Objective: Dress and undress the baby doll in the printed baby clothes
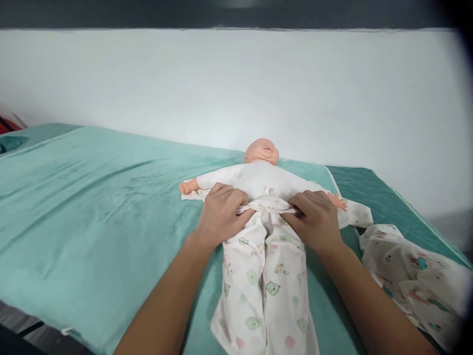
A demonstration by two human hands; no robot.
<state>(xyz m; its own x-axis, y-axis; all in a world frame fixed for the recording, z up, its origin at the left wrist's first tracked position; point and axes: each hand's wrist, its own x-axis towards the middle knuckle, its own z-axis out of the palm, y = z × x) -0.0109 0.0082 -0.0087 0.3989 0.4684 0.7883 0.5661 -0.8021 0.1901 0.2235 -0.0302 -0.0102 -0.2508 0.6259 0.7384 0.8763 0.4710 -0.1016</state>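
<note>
A baby doll (pixel 261 151) lies on its back with its head toward the wall and its arms spread out. Its torso is white, with a small round navel detail in the middle. White baby pants (pixel 251 281) printed with green and pink figures cover its legs. My left hand (pixel 224 212) pinches the waistband on the left side, thumb below and fingers on top. On the right side, my right hand (pixel 314 217) grips the same waistband. Under the doll's arms, a printed white sleeve (pixel 359 214) shows at the right, with more printed cloth at the left.
A light green blanket (pixel 92 222) covers the surface, with a darker green quilted cloth (pixel 354 185) at the right. Another printed white garment (pixel 414 276) lies crumpled at the right. A white wall (pixel 185 84) rises behind.
</note>
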